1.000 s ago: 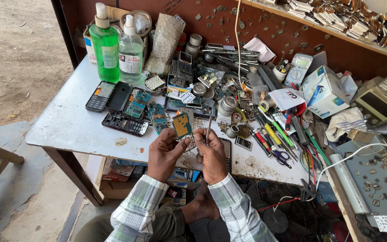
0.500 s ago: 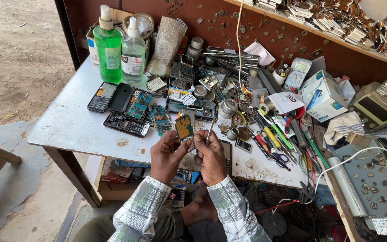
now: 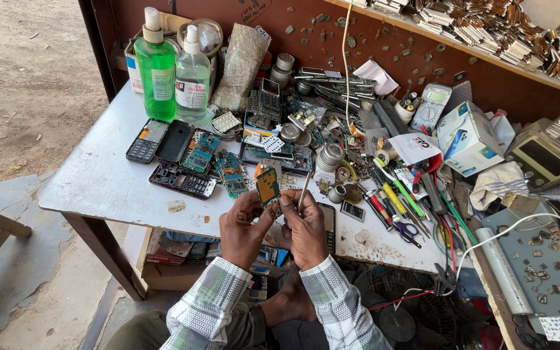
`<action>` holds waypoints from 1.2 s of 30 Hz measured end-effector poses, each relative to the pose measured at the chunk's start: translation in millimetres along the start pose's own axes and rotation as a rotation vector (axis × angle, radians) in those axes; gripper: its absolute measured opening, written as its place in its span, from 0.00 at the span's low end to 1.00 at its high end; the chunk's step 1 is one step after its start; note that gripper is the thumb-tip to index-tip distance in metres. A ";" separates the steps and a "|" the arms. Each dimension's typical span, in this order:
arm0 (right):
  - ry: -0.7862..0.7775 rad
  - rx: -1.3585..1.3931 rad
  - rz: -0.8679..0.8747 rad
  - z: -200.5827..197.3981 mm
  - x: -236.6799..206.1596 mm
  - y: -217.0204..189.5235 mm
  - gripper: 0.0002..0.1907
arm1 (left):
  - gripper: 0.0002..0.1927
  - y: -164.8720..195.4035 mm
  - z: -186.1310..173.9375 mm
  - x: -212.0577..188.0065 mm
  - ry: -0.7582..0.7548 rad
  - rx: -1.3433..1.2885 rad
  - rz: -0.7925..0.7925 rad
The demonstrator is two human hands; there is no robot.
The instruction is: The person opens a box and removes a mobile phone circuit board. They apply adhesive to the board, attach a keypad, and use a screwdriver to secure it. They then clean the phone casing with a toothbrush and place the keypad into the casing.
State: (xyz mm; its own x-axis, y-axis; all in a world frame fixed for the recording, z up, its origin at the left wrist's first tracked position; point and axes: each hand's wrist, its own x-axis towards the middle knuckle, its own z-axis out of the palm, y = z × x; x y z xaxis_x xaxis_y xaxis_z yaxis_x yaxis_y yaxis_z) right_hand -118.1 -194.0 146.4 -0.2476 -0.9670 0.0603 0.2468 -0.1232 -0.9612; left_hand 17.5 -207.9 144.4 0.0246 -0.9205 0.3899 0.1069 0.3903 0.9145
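Hands unmoved; circuit board [image 3: 268,186] held above cluttered white table [image 3: 102,185].

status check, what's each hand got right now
Left hand grip shut on small orange-gold circuit board. Right hand grip shut on thin metal tweezers, tips beside board. Loose phone parts crowd white table just ahead.

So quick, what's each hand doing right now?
Left hand: closed on a small circuit board, held upright.
Right hand: closed on a thin metal tool, maybe tweezers, beside the board.
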 end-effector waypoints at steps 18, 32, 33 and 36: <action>0.065 -0.243 -0.120 -2.0 -2.5 -9.2 0.11 | 0.12 3.3 -0.5 -0.8 -0.023 0.026 0.016; -0.093 -0.256 0.038 -26.0 13.7 -15.0 0.12 | 0.12 -16.1 1.2 3.9 -0.107 -0.260 -0.132; -0.127 -0.261 0.029 -27.9 16.6 -16.1 0.12 | 0.12 -18.3 1.6 5.8 -0.124 -0.315 -0.177; -0.191 -0.312 0.065 -33.2 22.3 -21.6 0.13 | 0.11 -22.2 0.9 11.2 -0.142 -0.368 -0.286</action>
State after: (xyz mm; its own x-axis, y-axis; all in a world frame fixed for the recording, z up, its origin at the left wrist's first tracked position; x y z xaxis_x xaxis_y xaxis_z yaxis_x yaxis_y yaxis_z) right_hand -160.0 -205.4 159.5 -0.0545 -0.9984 0.0170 -0.0484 -0.0144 -0.9987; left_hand 14.5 -226.8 128.6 -0.1898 -0.9682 0.1630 0.4347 0.0660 0.8982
